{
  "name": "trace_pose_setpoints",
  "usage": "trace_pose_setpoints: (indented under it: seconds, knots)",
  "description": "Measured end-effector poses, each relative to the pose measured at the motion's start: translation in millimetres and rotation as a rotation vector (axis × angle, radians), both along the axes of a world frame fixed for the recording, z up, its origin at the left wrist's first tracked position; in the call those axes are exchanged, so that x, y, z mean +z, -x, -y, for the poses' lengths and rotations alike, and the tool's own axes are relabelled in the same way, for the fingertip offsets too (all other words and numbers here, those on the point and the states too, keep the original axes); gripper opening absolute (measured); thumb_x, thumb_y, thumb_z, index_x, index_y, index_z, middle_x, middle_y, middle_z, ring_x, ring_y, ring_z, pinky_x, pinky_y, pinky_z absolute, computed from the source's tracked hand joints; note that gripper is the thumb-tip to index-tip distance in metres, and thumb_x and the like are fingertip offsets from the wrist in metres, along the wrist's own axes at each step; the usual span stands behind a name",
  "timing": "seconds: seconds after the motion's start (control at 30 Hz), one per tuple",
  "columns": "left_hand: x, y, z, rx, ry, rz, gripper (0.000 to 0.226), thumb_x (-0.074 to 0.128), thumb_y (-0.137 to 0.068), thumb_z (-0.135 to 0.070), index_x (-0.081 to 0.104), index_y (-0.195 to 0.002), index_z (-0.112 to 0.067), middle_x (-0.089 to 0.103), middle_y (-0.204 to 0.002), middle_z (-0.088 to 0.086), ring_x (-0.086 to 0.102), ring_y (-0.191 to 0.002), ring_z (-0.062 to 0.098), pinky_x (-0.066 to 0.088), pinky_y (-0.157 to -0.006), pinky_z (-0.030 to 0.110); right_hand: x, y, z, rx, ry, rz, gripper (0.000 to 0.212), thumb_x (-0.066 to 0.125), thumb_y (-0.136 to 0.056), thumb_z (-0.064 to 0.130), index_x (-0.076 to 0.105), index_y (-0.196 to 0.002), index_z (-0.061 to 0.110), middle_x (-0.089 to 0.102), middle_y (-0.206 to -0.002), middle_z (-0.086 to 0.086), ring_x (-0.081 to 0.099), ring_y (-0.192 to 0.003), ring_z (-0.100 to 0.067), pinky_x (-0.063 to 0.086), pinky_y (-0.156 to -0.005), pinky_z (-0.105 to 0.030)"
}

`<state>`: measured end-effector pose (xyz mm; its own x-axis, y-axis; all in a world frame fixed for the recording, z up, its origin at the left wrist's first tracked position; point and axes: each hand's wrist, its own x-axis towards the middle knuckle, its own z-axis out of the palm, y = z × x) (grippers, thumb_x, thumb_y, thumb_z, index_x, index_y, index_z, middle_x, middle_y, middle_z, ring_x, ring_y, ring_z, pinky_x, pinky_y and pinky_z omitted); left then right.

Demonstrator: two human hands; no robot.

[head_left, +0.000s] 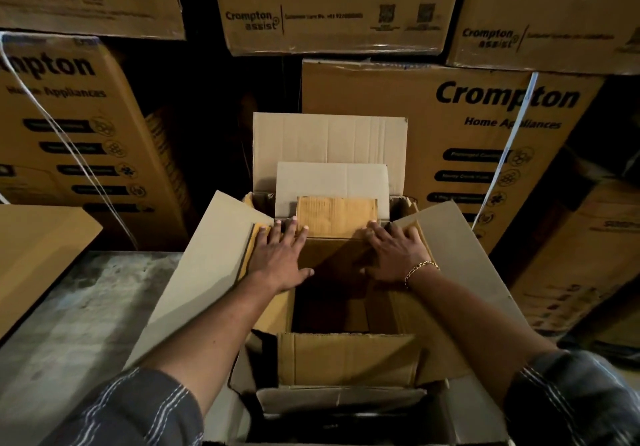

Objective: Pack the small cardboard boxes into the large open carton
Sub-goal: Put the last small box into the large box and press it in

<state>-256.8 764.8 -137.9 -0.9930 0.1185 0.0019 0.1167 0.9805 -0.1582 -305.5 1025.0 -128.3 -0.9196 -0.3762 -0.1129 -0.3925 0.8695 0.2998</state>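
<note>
Head: flat hands inside corrugated brown carton.

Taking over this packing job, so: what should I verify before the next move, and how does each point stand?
1. Carton flaps out of the way: ok, folded outward.
2. Left hand flat on the small box: ok.
3. Right hand flat on it: ok.
4. Small box closed: not ok, a flap stands up.
5. Space left nearer the person: ok, a gap shows.
6. Box seated fully down: cannot tell.
</note>
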Motion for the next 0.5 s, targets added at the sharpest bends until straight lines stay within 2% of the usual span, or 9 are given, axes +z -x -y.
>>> trace_pose_setpoints:
  seconds: [0.1,0.2,0.27,0.37,0.5]
  knots:
    - [-13.1,7.5,4.9,-0.009,0.023,0.001,0.100,0.028,-0.085,-0.085,-0.007,-0.159,-0.028,-0.013,-0.167,0.007,-0.005,-0.153,0.036,0.000,-0.120,0.059,-8.8,1.4,-2.3,0.004,0.016,0.018,0.104,0.030,-0.081,0.087,-0.003,-0.160,0.028,-0.007,-0.169,-0.001,0.007,-0.152,-0.037,0.011,-0.114,-0.061]
    - [-23.6,11.4,7.9,0.005,0.023,0.006,0.104,0.012,-0.078,-0.091,-0.006,-0.159,-0.028,-0.009,-0.167,0.006,-0.005,-0.153,0.034,-0.005,-0.118,0.060,-19.2,2.1,-6.8,0.013,0.032,0.003,0.105,0.016,-0.077,0.092,-0.004,-0.160,0.029,-0.011,-0.169,-0.002,0.004,-0.153,-0.038,0.011,-0.113,-0.061]
    - [-24.3,12.4,7.2,0.013,0.032,0.005,0.106,0.010,-0.077,-0.092,-0.005,-0.159,-0.028,-0.007,-0.167,0.006,-0.005,-0.153,0.035,-0.007,-0.117,0.060,-19.4,3.3,-8.4,0.017,0.032,-0.007,0.104,0.010,-0.077,0.092,-0.004,-0.160,0.029,-0.012,-0.168,-0.002,0.004,-0.153,-0.037,0.011,-0.113,-0.059]
    - [-21.0,9.4,5.7,0.009,0.053,0.007,0.100,0.016,-0.082,-0.088,-0.004,-0.160,-0.027,-0.008,-0.168,0.008,-0.006,-0.153,0.035,-0.005,-0.119,0.060,-16.5,1.3,-5.9,0.014,0.028,0.015,0.101,0.013,-0.080,0.089,-0.004,-0.160,0.029,-0.012,-0.168,-0.004,0.004,-0.153,-0.037,0.009,-0.115,-0.060]
    - [-9.4,-2.5,3.5,-0.057,0.053,-0.017,0.093,0.019,-0.087,-0.083,0.003,-0.160,-0.027,-0.004,-0.168,0.008,-0.002,-0.154,0.032,0.001,-0.120,0.060,-1.7,-6.9,-2.9,0.040,0.096,-0.002,0.093,0.027,-0.087,0.081,0.005,-0.160,0.027,0.000,-0.169,-0.006,0.007,-0.153,-0.033,0.007,-0.118,-0.058]
